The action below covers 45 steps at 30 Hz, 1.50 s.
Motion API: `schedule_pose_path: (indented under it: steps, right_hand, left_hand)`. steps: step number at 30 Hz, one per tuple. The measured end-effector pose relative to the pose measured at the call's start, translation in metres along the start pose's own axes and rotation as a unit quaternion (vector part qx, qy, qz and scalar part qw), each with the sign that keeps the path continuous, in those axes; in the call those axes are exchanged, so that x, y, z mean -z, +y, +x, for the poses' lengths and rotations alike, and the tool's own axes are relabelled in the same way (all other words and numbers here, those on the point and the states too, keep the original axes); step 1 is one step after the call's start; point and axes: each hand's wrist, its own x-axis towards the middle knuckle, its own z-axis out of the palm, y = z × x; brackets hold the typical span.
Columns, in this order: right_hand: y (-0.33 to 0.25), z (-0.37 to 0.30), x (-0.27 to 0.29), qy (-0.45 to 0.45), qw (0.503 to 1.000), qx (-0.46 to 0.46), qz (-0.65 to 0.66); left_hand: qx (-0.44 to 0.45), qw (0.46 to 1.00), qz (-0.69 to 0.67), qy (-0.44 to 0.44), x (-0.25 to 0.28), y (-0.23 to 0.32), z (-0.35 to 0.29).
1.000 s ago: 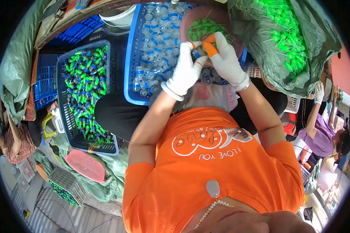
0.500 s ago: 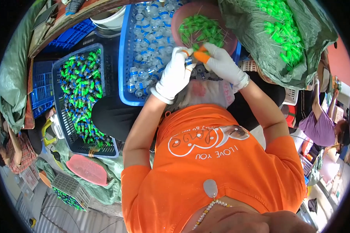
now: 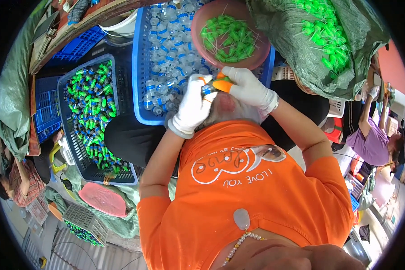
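Observation:
Both my hands wear white gloves with orange on some fingertips, and they meet in front of my waist. My left hand [image 3: 191, 105] is closed around a small bottle [image 3: 207, 89] with a blue band, mostly hidden by the fingers. My right hand [image 3: 249, 89] pinches at the bottle's top, where a bit of a green cap [image 3: 220, 75] shows between the fingertips. Just beyond, a pink bowl [image 3: 197, 39] holds green caps [image 3: 233, 39] with thin white stems. It rests over a blue basket [image 3: 138, 72] full of clear little bottles [image 3: 168, 56] with blue bands.
At left stands a dark blue basket [image 3: 64, 105] of green-capped bottles [image 3: 92, 108]. A green sack [image 3: 274, 27] at the upper right holds more green caps [image 3: 330, 40]. A pink basket lid [image 3: 102, 199] lies at the lower left. Other people work at both sides.
Both hands have drawn back from the pink bowl toward my body, with the small bottle between them. More of the bowl's green caps now shows.

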Motion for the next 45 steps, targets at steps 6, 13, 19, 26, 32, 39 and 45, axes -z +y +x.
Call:
schedule_pose_path:
  steps: [6, 13, 19, 26, 32, 39, 45]
  right_hand:
    - [0.028, 0.037, 0.033, 0.237, 0.919, 0.037, -0.313]
    - [0.075, 0.091, 0.046, 0.157, 0.864, -0.15, -0.455]
    - [0.053, 0.073, 0.044, 0.239, 0.873, -0.1, -0.413]
    - [-0.026, 0.032, 0.061, 0.296, 0.951, 0.054, -0.077]
    - [-0.113, -0.022, 0.1, -0.116, 0.738, 0.264, 0.61]
    - [-0.173, 0.001, 0.084, -0.4, 0.542, 0.304, 0.674]
    - [-0.153, -0.005, 0.074, -0.416, 0.663, 0.301, 0.545]
  left_hand:
    - [0.068, 0.88, 0.335, 0.329, 0.098, -0.032, -0.004]
    - [-0.01, 0.878, 0.443, 0.182, 0.072, -0.046, 0.031]
    - [0.105, 0.894, 0.434, 0.026, 0.042, -0.14, 0.049]
    - [0.138, 0.874, 0.465, 0.008, 0.035, -0.148, 0.04]
    - [0.154, 0.881, 0.437, 0.091, 0.033, -0.145, 0.037]
    - [0.101, 0.9, 0.417, 0.073, 0.036, -0.104, 0.039]
    - [0.162, 0.971, 0.041, 0.172, 0.026, -0.087, 0.053]
